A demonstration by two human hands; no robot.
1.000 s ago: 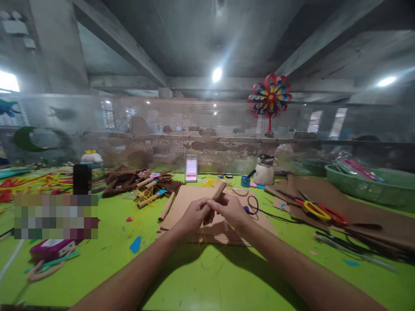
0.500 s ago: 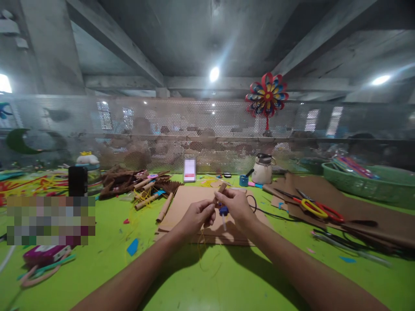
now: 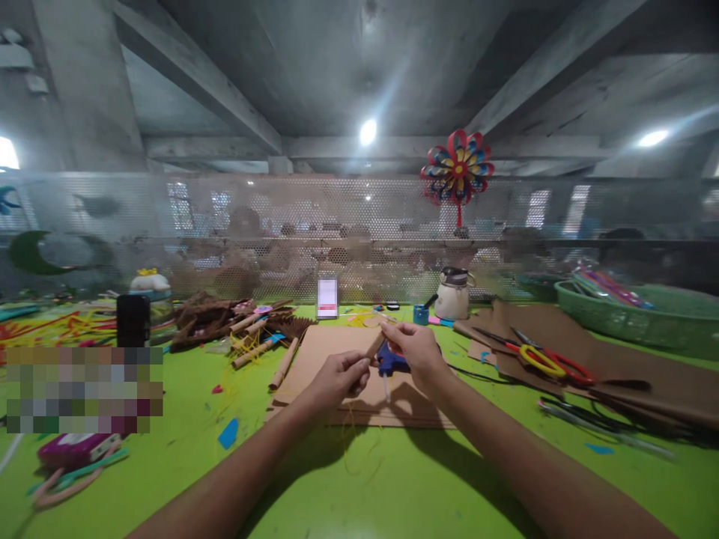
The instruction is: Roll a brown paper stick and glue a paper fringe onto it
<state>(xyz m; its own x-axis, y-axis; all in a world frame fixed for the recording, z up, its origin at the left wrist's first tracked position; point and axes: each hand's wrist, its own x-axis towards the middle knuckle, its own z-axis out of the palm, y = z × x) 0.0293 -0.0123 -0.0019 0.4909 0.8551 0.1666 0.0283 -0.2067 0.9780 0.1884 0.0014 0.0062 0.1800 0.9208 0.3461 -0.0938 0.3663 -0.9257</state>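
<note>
A short brown paper roll (image 3: 374, 347) slants between my two hands above a stack of brown paper sheets (image 3: 317, 355). My left hand (image 3: 335, 380) is closed on its lower end, the thumb over curled fingers. At the upper end, my right hand (image 3: 416, 353) pinches the roll with thumb and fingertips. A blue glue gun (image 3: 392, 361) lies on the sheets just under my right hand, which hides part of it. From the gun a whitish glue stick (image 3: 386, 389) sticks out towards me.
More paper rolls (image 3: 284, 362) and yellow strands lie to the left. Red-and-yellow-handled scissors (image 3: 542, 361) rest on dark brown paper (image 3: 629, 363) at right, before a green basket (image 3: 645, 322). A white pot (image 3: 452, 296) and lit phone (image 3: 327, 298) stand behind.
My right hand has shifted along the paper roll to its upper end, apart from my left hand. More of the blue glue gun now shows. The whole view has moved slightly.
</note>
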